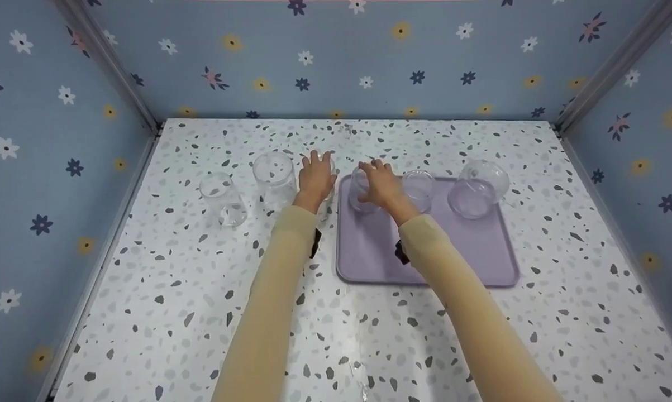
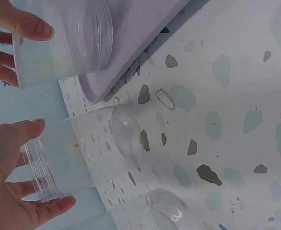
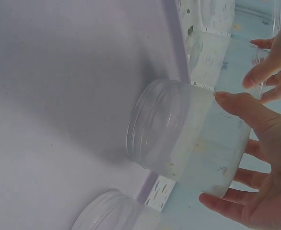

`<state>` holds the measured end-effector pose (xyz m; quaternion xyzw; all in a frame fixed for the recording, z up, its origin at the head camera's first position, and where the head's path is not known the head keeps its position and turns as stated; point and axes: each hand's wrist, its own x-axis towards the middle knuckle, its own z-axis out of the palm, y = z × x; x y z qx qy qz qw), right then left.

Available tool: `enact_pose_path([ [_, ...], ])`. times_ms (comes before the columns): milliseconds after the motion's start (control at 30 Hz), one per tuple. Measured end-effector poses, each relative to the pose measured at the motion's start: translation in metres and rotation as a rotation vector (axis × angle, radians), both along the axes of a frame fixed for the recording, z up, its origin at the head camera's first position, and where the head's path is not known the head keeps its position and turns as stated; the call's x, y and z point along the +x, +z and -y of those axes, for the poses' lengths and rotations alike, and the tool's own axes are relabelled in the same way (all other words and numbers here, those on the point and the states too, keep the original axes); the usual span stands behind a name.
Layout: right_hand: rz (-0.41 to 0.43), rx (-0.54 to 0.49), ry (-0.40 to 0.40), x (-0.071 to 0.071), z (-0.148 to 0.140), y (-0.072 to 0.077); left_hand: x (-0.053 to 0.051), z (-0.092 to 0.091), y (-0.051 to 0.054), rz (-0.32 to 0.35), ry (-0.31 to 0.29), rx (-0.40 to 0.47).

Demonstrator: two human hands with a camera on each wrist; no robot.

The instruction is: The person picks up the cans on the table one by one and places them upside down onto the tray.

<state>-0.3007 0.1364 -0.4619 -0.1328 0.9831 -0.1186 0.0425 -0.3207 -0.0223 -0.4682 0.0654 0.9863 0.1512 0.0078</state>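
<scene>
- Floral-print wall panels [image 1: 347, 61], blue with white, yellow and navy flowers, enclose the back and both sides.
- A speckled tabletop [image 1: 190, 312], white with grey chips, fills the space between them.
- A lavender rectangular tray [image 1: 442, 251] lies on it, right of centre.
- Two pale yellow sleeves [image 1: 271, 285] reach forward across the tabletop, the right one passing over the tray.
- A wide clear jar [image 1: 478, 192] is at the tray's back right corner.
- A clear jar [image 3: 188, 134] is mouth down at the tray's back left corner, its threaded rim toward the tray; whether the rim touches is hard to tell.
- The right hand [image 1: 384, 187] holds this jar from above, thumb and fingers spread wide around its base end.
- Another clear jar [image 1: 418, 190] is at the tray's back edge, between those two.
- Left of the tray, an upright jar [image 2: 97, 143] has its threaded rim uppermost.
- The left hand [image 1: 315, 180] grips that rim, thumb on one side and fingers on the other, moderately spread.
- Farther left on the tabletop are a broad jar [image 1: 274, 181] and, at the row's end, a slimmer jar [image 1: 224, 200].
- A small black wrist piece [image 1: 315, 243] shows beside the left cuff.
</scene>
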Motion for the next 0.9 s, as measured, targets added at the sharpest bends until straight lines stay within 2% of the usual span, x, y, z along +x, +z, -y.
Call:
enact_pose_path([
  [300,0.011,-0.008,-0.004,0.002,-0.001,-0.003,0.005,-0.005,0.004,-0.042,0.035,-0.028],
  [533,0.034,-0.041,-0.005,0.006,-0.004,-0.006,0.01,-0.011,0.01,-0.022,0.039,-0.043],
  [767,0.021,-0.065,0.011,0.01,-0.006,-0.006,0.016,-0.016,0.014,-0.019,0.082,-0.058],
  [900,-0.003,-0.101,0.028,0.013,-0.007,-0.004,0.022,-0.017,0.016,0.006,0.112,-0.04],
])
